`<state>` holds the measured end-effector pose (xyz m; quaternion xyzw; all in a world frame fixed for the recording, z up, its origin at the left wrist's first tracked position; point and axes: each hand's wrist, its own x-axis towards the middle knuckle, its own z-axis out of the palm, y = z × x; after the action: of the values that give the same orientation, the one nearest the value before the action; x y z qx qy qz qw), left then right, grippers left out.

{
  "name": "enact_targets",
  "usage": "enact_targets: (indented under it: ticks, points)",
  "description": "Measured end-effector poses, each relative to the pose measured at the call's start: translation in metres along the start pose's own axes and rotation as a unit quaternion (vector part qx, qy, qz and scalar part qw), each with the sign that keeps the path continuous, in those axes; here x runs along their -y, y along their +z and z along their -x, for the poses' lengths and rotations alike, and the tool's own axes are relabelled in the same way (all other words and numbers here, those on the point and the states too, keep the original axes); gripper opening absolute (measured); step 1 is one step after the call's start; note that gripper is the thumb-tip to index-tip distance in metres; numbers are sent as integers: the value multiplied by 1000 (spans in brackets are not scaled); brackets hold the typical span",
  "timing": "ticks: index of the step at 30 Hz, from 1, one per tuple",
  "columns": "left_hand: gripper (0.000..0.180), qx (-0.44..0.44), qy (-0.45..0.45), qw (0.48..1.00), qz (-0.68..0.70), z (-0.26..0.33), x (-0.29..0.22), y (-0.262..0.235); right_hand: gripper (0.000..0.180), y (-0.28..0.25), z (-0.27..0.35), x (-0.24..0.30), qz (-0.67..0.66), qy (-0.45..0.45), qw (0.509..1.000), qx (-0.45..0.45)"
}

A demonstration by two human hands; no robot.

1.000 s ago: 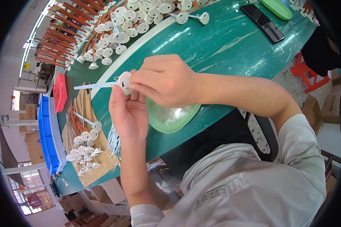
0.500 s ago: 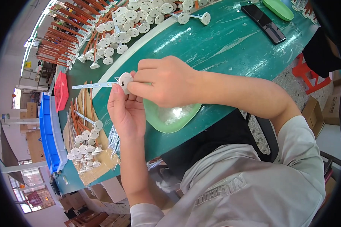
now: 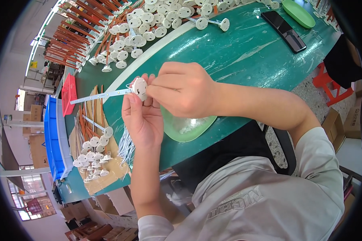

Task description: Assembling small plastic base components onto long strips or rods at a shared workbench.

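My left hand (image 3: 144,120), palm up, pinches a round white disc (image 3: 139,89) with slots in its face between thumb and fingers. A narrow pale strip dotted with small squares (image 3: 102,96) sticks out leftward from behind the disc. My right hand (image 3: 185,89) is closed, its thumb and fingertips pressed together at the disc's right edge; whatever they pinch is hidden. Under both hands a green bowl (image 3: 189,136) stands on the table, holding small clear or whitish pieces, partly covered by my right hand.
Many similar white discs with strips (image 3: 147,18) pile up on the green table (image 3: 229,60) at the far side. More discs lie on cardboard (image 3: 104,182) at left, near a blue bin (image 3: 54,138) and red basket (image 3: 69,90). A phone (image 3: 284,31) and green dish (image 3: 299,14) lie far right.
The view has shifted slightly. The strip now tilts down toward its left end, and the disc has turned a little. Both hands keep their closed grip close together.
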<state>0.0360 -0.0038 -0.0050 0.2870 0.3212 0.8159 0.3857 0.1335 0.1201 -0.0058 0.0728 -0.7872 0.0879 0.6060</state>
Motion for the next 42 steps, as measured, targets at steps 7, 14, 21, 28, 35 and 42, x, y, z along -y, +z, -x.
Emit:
enact_targets:
  ticks: [7, 14, 21, 28, 35, 42]
  points:
    - [33, -30, 14, 999, -25, 3, 8, 5, 24, 4, 3, 0, 33, -31, 999, -15]
    - [35, -24, 47, 995, -89, -1, 10, -2, 26, 6, 6, 3, 25, -30, 999, 5]
    - [43, 46, 22, 997, 55, 1, -1, -5, 22, 5, -4, 3, -121, 12, 988, -94]
    - [41, 66, 27, 997, 30, 1, 2, 0, 27, -3, -8, 5, -76, -7, 995, -58]
    - [23, 25, 68, 959, -275, -6, -16, 13, 15, -4, -5, -9, -81, -11, 997, -7]
    - [32, -159, 107, 624, -757, 3, -167, -55, 10, -13, -16, -3, -91, 46, 994, 31]
